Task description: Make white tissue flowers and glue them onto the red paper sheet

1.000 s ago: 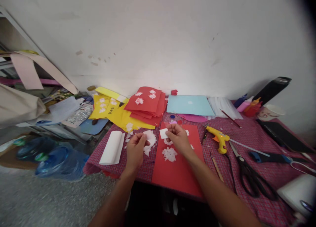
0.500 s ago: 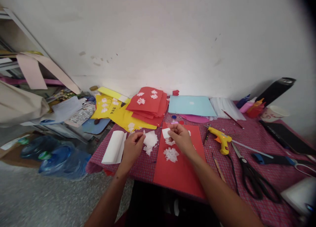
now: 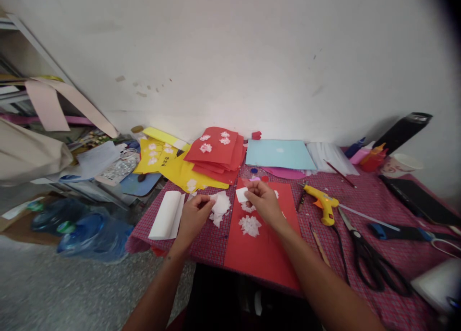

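My right hand (image 3: 262,199) pinches a small white paper square (image 3: 242,194) above a red sheet of paper (image 3: 262,256). On that sheet sits a ruffled white paper flower (image 3: 249,226), and more white flowers lie partly hidden behind the hand. My left hand (image 3: 196,213) has its thumb and fingers pressed together at the edge of a pile of torn white tissue paper (image 3: 220,207). Whether a scrap is between those fingertips, I cannot make out. A white paper roll (image 3: 164,215) lies left of the left hand.
A yellow glue gun (image 3: 326,206), black-handled scissors (image 3: 370,259) and a pencil (image 3: 320,248) lie on the right. Red sheets with flowers (image 3: 216,151), yellow paper (image 3: 194,170) and a light blue sheet (image 3: 279,155) are along the wall. A black flask (image 3: 403,131) leans at the back right.
My left hand has shifted slightly right along the tissue pile. The right hand keeps its place with the white paper square.
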`<state>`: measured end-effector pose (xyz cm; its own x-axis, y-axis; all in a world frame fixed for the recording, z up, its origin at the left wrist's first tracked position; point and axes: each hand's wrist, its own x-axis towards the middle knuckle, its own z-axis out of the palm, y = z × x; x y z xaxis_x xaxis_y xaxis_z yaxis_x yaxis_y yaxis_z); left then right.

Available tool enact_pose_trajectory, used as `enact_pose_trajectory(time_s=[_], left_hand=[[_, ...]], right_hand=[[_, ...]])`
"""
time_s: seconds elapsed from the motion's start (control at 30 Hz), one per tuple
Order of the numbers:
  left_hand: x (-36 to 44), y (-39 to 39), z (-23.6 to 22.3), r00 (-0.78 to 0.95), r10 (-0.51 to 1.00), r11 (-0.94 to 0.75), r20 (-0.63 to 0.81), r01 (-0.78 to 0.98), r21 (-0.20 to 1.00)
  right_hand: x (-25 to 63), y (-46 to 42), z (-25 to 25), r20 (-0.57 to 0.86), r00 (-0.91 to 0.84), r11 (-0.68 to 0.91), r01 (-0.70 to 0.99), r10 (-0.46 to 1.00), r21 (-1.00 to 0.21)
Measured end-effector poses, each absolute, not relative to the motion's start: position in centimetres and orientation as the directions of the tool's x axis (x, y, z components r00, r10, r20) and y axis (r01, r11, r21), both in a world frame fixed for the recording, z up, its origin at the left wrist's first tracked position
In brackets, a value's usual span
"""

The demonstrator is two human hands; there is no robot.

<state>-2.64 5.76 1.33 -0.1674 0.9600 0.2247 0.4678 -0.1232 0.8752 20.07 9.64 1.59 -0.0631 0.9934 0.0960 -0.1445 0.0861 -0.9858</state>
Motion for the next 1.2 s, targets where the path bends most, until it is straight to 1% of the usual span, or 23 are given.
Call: enact_pose_trajectory(time_s=[0.07, 0.13, 0.2, 0.27, 0.33, 0.4, 0.47, 0.57, 0.63, 0.73, 0.97, 1.2], left_hand=[[-2.6, 5.9, 1.1, -0.126, 0.937, -0.198, 0.326, 0.578, 0.791], [-2.6, 6.1, 0.8, 0.007, 0.918, -0.292, 0.397, 0.689, 0.663], [-2.5, 6.1, 0.6, 0.155, 0.904, -0.376, 0.399, 0.732, 0.567], [-2.2, 5.8, 0.6, 0.21, 0.885, -0.427, 0.415, 0.723, 0.543], [-1.4, 5.4, 1.1, 0.165, 0.864, -0.445, 0.475, 0.69, 0.57], [-0.2, 4.9, 1.9, 0.086, 0.855, -0.447, 0.512, 0.625, 0.64], [1.2, 4.5, 2.7, 0.024, 0.864, -0.439, 0.502, 0.521, 0.732], [3.2, 4.5, 3.2, 0.023, 0.893, -0.417, 0.448, 0.413, 0.81], [4.0, 4.7, 3.1, 0.015, 0.905, -0.397, 0.425, 0.392, 0.83], [4.3, 5.2, 2.6, -0.018, 0.925, -0.346, 0.38, 0.375, 0.86], [4.1, 5.1, 2.5, -0.049, 0.939, -0.308, 0.341, 0.326, 0.894], [4.1, 5.0, 2.3, -0.032, 0.954, -0.275, 0.298, 0.296, 0.915]], right_hand=[[20.1, 9.6, 1.6, 0.094, -0.062, 0.085, -0.139, 0.994, -0.987], [20.0, 9.6, 1.7, 0.101, -0.059, 0.093, -0.125, 0.993, -0.988], [20.0, 9.6, 1.8, 0.108, -0.06, 0.101, -0.113, 0.992, -0.988], [20.0, 9.6, 1.8, 0.115, -0.066, 0.107, -0.118, 0.991, -0.987], [19.9, 9.5, 1.7, 0.13, -0.083, 0.119, -0.126, 0.988, -0.985], [19.8, 9.3, 1.6, 0.157, -0.094, 0.147, -0.111, 0.983, -0.983], [19.7, 9.2, 1.6, 0.181, -0.098, 0.174, -0.074, 0.979, -0.982], [19.5, 8.9, 1.5, 0.199, -0.103, 0.197, -0.03, 0.975, -0.98], [19.5, 8.7, 1.5, 0.22, -0.115, 0.218, -0.026, 0.969, -0.976], [19.4, 8.5, 1.9, 0.235, -0.161, 0.227, -0.068, 0.958, -0.971], [19.7, 8.2, 3.2, 0.154, -0.239, 0.119, -0.154, 0.959, -0.981], [19.7, 8.2, 3.2, 0.155, -0.236, 0.117, -0.166, 0.959, -0.979]])
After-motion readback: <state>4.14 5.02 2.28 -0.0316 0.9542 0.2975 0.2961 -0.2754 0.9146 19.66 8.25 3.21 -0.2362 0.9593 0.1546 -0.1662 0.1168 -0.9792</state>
